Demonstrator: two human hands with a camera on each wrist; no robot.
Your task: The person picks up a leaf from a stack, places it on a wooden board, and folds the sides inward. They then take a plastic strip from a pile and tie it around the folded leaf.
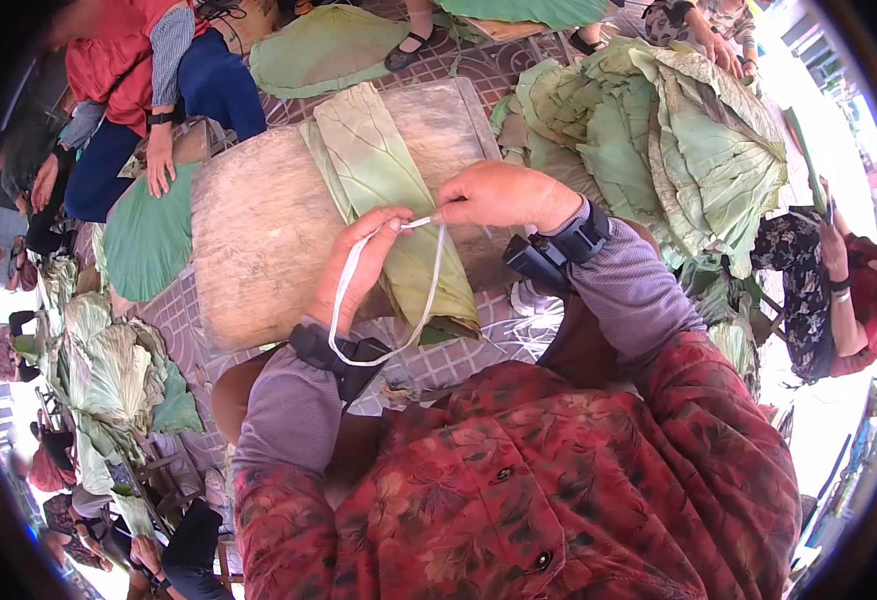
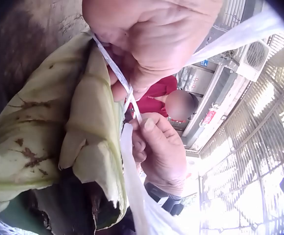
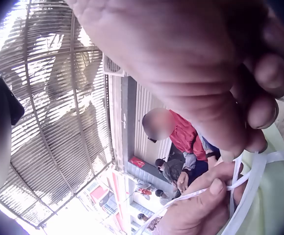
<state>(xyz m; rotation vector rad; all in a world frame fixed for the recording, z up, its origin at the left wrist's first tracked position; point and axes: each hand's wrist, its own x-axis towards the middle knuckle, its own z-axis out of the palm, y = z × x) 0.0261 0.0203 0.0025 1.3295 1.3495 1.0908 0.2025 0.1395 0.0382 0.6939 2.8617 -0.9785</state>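
Head view, left to right. A long folded bundle of pale green lotus leaf (image 1: 389,190) lies on a round, weathered wooden board (image 1: 259,220). The bundle's long axis runs from the far edge of the board, away from the person, toward the near edge, slanting slightly to the person's right. Both hands are raised just above its near half, roughly equally close to it.

The left hand (image 1: 359,268) has its fingers curled, thumb and fingertips pinching a thin white plastic strip (image 1: 429,290). The strip hangs from this hand in a slack loop that drops toward the left wrist and rises again across the bundle.

The right hand (image 1: 504,195) is closed, its fingertips pinching the same strip beside the left thumb; a short stretch of strip is taut between the two hands. The left wrist view shows the strip (image 2: 117,68) running from one hand to the other just beside the leaf edge (image 2: 83,127).

At far right lies a large heap of unfolded green lotus leaves (image 1: 679,140), well apart from the hands. Other seated people surround the board.
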